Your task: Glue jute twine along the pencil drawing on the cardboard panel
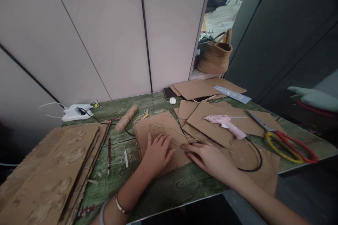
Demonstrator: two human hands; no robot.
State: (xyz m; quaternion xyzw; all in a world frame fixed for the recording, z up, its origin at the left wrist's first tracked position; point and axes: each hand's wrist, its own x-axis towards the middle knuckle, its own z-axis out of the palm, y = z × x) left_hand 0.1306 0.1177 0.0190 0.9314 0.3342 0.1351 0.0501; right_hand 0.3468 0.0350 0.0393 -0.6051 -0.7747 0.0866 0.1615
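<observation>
A cardboard sheet (pixel 178 156) lies before me with thin brown twine (pixel 169 126) laid on its upper part in a looped shape. My left hand (pixel 158 149) rests on it, fingers spread and pressing over the twine. At the sheet's right edge, my right hand (pixel 207 154) has its thumb and fingertips drawn close together, with a loose strand of twine running to them; the exact grip is partly hidden. To the right, a pink glue gun (pixel 225 123) lies on more cardboard. Behind the sheet is a roll of twine (pixel 126 117).
Large scissors (pixel 285 144) with red and yellow handles lie at the right. Stacked cardboard (pixel 52 172) fills the left side. A pencil (pixel 109 154), a white power strip (pixel 77 112), an earbud case (pixel 172 101), a phone (pixel 169 93) and a ruler (pixel 232 94) are on the green table (pixel 185 186).
</observation>
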